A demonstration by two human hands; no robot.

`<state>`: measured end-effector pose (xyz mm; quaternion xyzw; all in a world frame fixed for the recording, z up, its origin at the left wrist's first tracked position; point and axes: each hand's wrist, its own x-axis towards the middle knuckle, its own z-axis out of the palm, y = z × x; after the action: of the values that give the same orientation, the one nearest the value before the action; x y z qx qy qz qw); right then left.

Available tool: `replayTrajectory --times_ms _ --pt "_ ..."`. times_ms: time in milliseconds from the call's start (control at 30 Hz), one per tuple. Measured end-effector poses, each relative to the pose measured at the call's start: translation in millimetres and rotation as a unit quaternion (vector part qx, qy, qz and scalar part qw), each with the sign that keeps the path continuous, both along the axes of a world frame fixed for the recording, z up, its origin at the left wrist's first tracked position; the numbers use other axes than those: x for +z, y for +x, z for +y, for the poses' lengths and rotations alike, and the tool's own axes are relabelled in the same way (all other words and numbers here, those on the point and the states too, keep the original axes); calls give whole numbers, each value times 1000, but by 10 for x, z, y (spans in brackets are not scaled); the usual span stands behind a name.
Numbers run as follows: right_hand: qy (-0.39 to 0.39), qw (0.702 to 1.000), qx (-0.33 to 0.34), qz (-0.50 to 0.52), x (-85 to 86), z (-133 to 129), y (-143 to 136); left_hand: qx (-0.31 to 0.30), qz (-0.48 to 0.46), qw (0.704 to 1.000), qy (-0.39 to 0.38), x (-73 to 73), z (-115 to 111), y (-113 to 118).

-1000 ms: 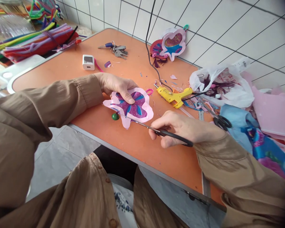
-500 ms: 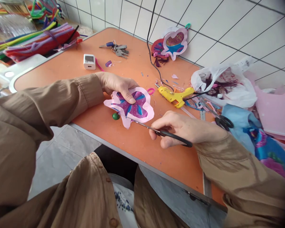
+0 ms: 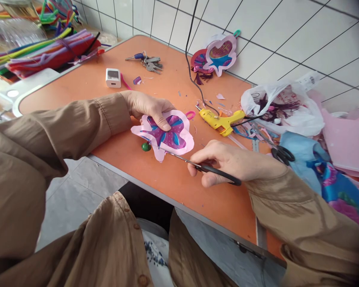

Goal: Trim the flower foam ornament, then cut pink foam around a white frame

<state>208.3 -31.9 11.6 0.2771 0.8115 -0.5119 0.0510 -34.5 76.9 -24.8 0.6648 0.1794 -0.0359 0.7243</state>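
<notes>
1. Left hand [image 3: 152, 107]: grasping the pink-bordered cutout [image 3: 179, 137], thumb flat on its purple-and-blue patterned face, other fingers mostly hidden beneath.
2. Right hand [image 3: 223, 159]: gripping black-handled scissors [image 3: 223, 175], blades directed leftward at the cutout's near edge. Blades thin in this view; cannot tell whether they are parted or how far they overlap the border.
3. Cutout position: between the hands, above the near part of the orange table [image 3: 74, 93]. Green bell [image 3: 146, 146] at its near-left edge; pink loop [image 3: 190, 115] at its far-right edge.
4. Beyond the right hand: yellow glue gun [image 3: 223, 121] lying on its side, nozzle leftward, small scraps around it.
5. Right side: white plastic bag [image 3: 306, 119] with dark tassels inside; second scissors [image 3: 283, 154] beside blue fabric [image 3: 299, 153].
6. Far side: keys [image 3: 152, 63], white adapter [image 3: 113, 78]; two decorated pieces [image 3: 220, 54] near the tiled wall [image 3: 158, 20].
7. Far left: bundled colored pipe cleaners [image 3: 48, 57].
</notes>
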Motion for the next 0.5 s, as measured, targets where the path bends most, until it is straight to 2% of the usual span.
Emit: replayTrajectory --times_ms 200,500 --pt "-22 999 -12 -21 8 -4 -12 29 15 999 10 -17 6 -3" --pt "-60 996 -33 -50 -25 -9 -20 42 31 999 11 97 -89 -11"
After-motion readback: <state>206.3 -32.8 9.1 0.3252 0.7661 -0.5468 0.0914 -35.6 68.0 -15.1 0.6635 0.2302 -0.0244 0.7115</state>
